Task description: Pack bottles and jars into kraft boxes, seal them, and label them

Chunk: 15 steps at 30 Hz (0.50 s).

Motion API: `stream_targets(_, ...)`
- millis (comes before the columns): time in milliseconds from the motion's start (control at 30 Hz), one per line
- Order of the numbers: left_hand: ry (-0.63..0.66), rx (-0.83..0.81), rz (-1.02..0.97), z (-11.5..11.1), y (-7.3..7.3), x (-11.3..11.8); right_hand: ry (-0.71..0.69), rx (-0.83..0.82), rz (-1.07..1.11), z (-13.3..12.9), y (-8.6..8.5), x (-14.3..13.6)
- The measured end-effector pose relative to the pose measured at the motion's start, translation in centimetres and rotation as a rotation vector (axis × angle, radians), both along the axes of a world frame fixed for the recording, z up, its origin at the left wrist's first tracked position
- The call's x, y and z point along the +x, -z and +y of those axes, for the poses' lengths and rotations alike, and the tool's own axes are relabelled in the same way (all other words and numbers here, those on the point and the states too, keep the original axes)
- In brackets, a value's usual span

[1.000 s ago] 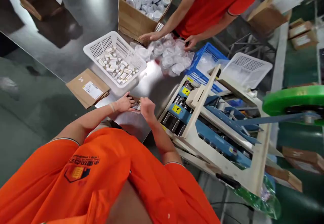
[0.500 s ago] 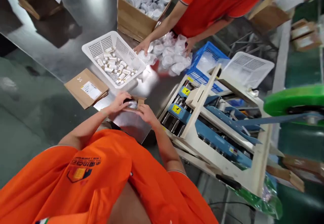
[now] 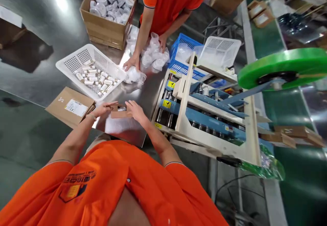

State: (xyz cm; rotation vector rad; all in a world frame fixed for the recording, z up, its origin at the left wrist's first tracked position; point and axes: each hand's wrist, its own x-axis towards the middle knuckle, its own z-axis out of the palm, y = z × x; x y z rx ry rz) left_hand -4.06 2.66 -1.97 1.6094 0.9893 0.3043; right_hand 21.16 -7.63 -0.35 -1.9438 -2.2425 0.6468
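A small open cardboard box [image 3: 121, 114] sits in front of me near the table edge, with a pale, shiny item [image 3: 122, 108] inside that I cannot make out. My left hand [image 3: 104, 109] is at the box's left end, its fingers stretched out along the flap. Against the right end lies my right hand [image 3: 136, 111], open, with fingers extended. A white sheet or pad [image 3: 122, 126] shows on the table just below the box. To the left is a stack of flattened cardboard [image 3: 61, 105] with a white label.
A white perforated basket [image 3: 62, 64] holds several small white-and-gold bottles. Behind it stands a carton [image 3: 106, 31] of white round containers. A co-worker's hands [image 3: 133, 62] touch plastic-wrapped items. At right stands a taping machine [image 3: 184, 117], with a blue crate [image 3: 180, 65] behind.
My view has shifted, so the surroundings sit further left. My hands have gone from gripping the box's sides to stretched fingers at its ends. The co-worker's arm has come nearer the basket.
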Motion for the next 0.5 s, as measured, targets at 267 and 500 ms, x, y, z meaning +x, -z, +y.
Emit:
stream_targets(267, 0.171, 0.59, 0.606, -5.5, -0.2, 3.3, 0.2, 0.013, 0.053, -3.5, 4.6, 0.8)
stream_targets(500, 0.303, 0.683, 0.605, -3.4, 1.1, 16.7, 0.807, -0.191, -0.077, -7.7, 10.5, 2.3)
